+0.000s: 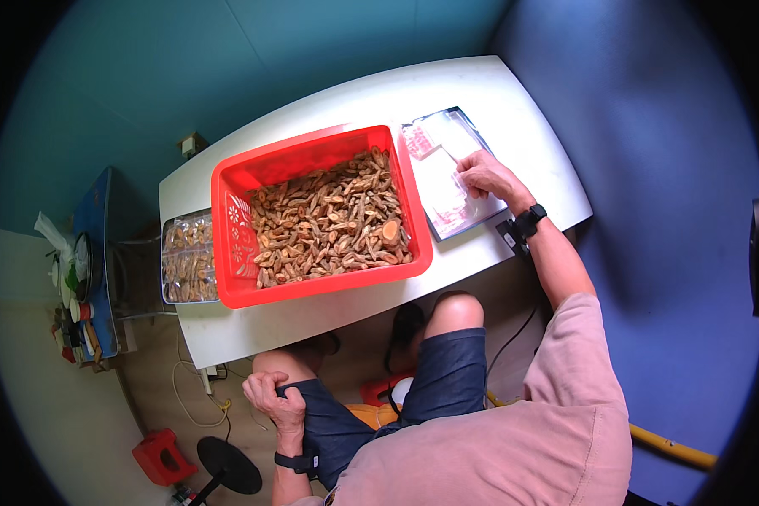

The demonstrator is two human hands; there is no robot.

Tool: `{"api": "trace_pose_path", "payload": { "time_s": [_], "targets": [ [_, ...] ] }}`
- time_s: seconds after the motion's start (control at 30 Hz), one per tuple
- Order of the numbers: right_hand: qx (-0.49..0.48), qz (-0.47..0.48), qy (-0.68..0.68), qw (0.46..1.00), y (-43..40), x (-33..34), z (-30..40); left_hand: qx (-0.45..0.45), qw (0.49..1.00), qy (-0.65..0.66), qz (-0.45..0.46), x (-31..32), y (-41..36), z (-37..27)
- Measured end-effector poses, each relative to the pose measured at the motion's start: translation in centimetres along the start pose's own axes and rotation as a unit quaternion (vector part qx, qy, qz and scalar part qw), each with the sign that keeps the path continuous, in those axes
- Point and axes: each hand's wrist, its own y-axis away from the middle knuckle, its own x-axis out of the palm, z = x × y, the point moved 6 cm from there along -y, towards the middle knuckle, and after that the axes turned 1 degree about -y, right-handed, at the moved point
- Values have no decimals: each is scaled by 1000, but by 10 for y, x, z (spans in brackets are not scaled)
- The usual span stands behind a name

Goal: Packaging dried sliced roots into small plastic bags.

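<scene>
My right hand [488,176] is over a shallow dark-edged tray [438,238] on the right of the table, fingers curled down at clear plastic bags [439,183] with pink print. Whether a bag is pinched between the fingertips cannot be made out. My left hand [275,401] rests on my left knee, holding nothing, the thumb apart from the bent fingers. Between the trays stands a red plastic basket [329,288] with cut pieces of dried brown root or stem [332,221] in it. Left of it, a second tray [164,265] bears filled clear bags [190,256], partly hidden by the basket.
The white table [259,329] meets a blue wall [658,253] at the right. A blue side table [104,284] with assorted items is at the left. On the floor are a red plastic stool [163,456], a round black base [229,465] and loose cables [193,414].
</scene>
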Motion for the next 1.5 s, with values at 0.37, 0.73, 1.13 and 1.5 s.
{"api": "trace_pose_path", "payload": {
  "time_s": [0.37,0.73,1.13,1.5],
  "targets": [
    [-66,-78,-44,994,13,-6,-2,-8,1000,4,1,1,0,0],
    [-103,-159,-149,971,24,-14,-3,-6,1000,2,-3,3,1,2],
    [-184,-213,-454,845,106,-2,12,-13,997,-78,-5,-4,1,-22],
    [-246,-136,-576,768,246,133,35,-165,757,580,251,25,4,-191]
  ]
}}
